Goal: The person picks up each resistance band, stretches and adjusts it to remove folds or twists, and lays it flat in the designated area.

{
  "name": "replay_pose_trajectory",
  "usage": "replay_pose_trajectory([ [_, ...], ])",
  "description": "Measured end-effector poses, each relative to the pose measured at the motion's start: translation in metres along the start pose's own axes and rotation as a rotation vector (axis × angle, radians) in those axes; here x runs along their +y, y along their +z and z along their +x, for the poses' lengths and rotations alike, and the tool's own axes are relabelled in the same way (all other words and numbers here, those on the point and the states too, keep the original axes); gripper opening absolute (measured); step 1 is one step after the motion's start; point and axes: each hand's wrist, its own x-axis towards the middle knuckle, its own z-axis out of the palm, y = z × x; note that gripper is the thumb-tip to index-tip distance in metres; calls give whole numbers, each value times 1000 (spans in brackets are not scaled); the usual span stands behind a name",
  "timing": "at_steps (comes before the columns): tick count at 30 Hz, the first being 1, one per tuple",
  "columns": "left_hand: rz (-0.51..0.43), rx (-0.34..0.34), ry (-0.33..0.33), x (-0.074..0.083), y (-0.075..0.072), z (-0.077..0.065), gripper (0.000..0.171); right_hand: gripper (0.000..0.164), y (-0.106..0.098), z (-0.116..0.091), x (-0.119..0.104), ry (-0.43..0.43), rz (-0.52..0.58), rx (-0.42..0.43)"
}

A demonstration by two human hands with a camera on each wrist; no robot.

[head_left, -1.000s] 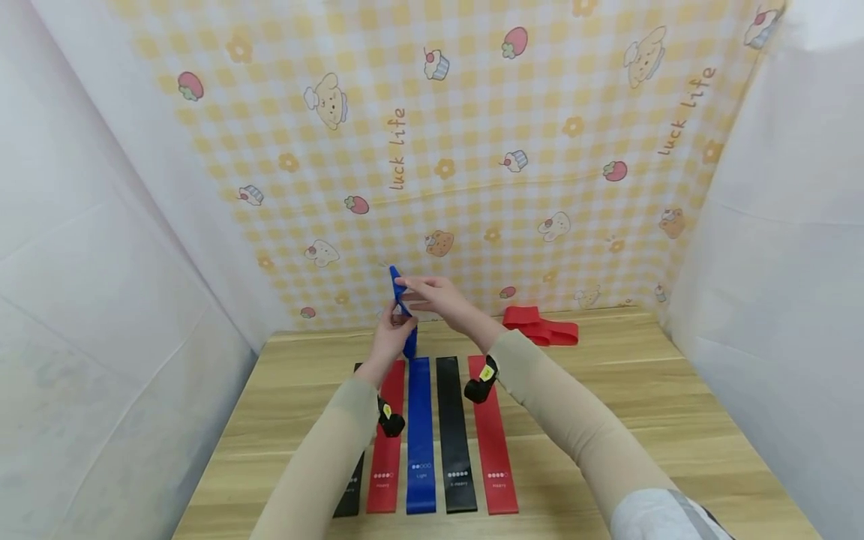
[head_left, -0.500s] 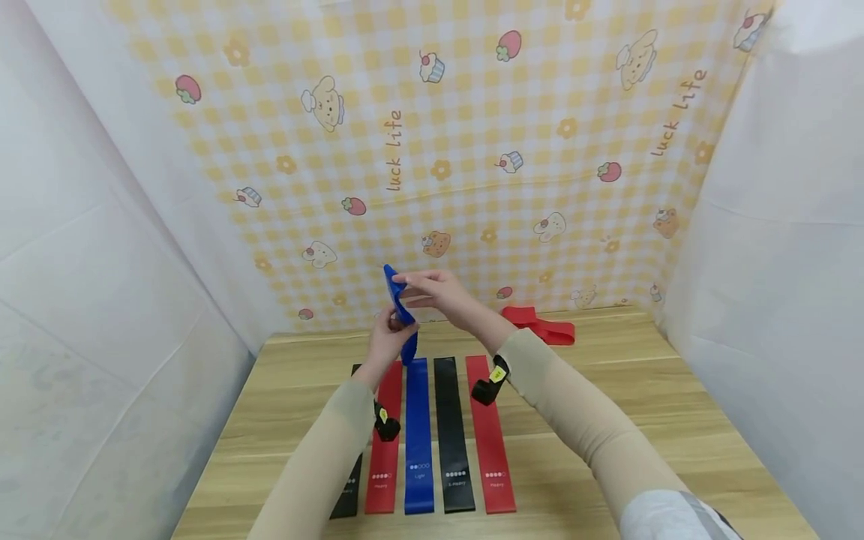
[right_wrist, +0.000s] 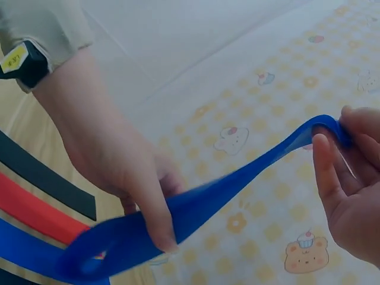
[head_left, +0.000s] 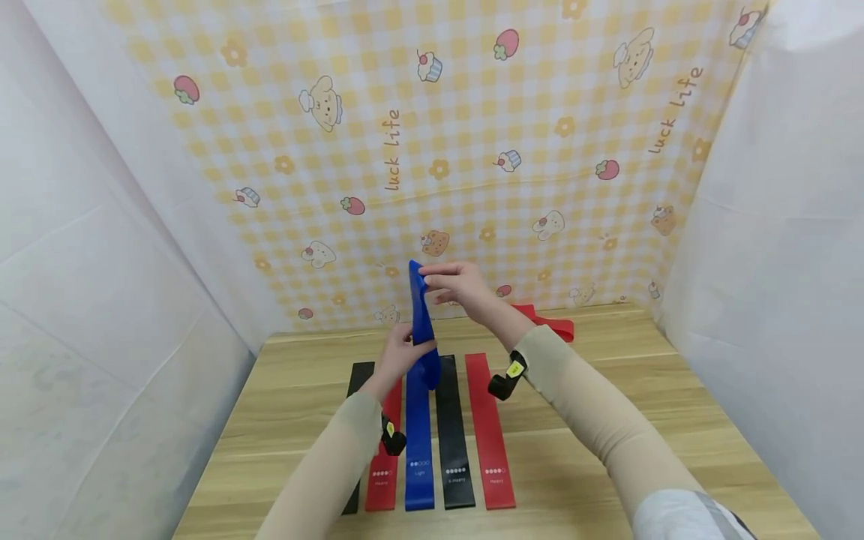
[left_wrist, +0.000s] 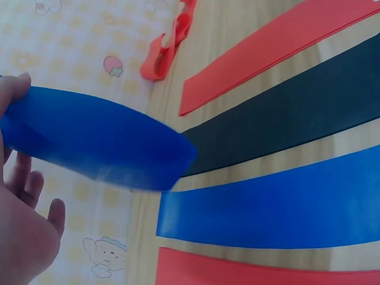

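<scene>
A blue resistance loop band (head_left: 422,319) hangs upright above the table, held by both hands. My left hand (head_left: 397,354) grips its lower part between thumb and fingers. At the top, my right hand (head_left: 466,289) pinches the band's end. The right wrist view shows the band (right_wrist: 222,190) stretched lengthwise between the two hands, its lower end forming an open loop below the left thumb. In the left wrist view, that loose end (left_wrist: 113,139) passes over the flat bands. Directly beneath lies a flat blue band (head_left: 419,450) marked Light.
Beside the flat blue band lie red (head_left: 382,480) and black (head_left: 455,435) bands, a red band (head_left: 490,435) to the right, and a black band (head_left: 361,375) partly behind the left arm. A crumpled red band (head_left: 556,328) sits near the patterned back cloth (head_left: 439,187).
Both hands have moved right with the blue band, after a slight leftward shift. The band now hangs straighter and longer between them, its lower end reaching lower over the flat bands.
</scene>
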Motion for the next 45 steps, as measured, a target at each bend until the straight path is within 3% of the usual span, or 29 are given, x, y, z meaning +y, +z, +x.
replay_pose_trajectory([
  [4, -84, -83, -136, 0, 2, -12, 42, 30, -14, -2, 3, 12, 48, 71],
  [7, -124, -162, -188, -1, 3, -20, 52, 28, -27, -3, 10, 18, 73, 121],
  [15, -218, -355, -183, 1, 8, -39, 47, 23, -58, -11, 31, 51, 114, 251],
  [19, -284, -400, -223, -1, 12, -50, 55, 26, -70, -19, 45, 87, 113, 279],
  [22, -281, -427, -252, -6, 15, -58, 59, 29, -78, -26, 57, 99, 125, 305],
  [25, -295, -486, -273, -10, 16, -66, 56, 35, -84, -33, 67, 109, 135, 308],
  [30, -385, -630, -321, -18, 15, -81, 55, 46, -89, -46, 87, 164, 145, 241],
  [33, -386, -692, -342, -23, 13, -90, 53, 45, -91, -53, 100, 206, 142, 213],
  [40, -392, -739, -402, -33, 5, -103, 50, 46, -96, -71, 127, 280, 180, 218],
  [45, -389, -733, -464, -37, 1, -108, 61, 51, -99, -86, 145, 326, 216, 193],
])
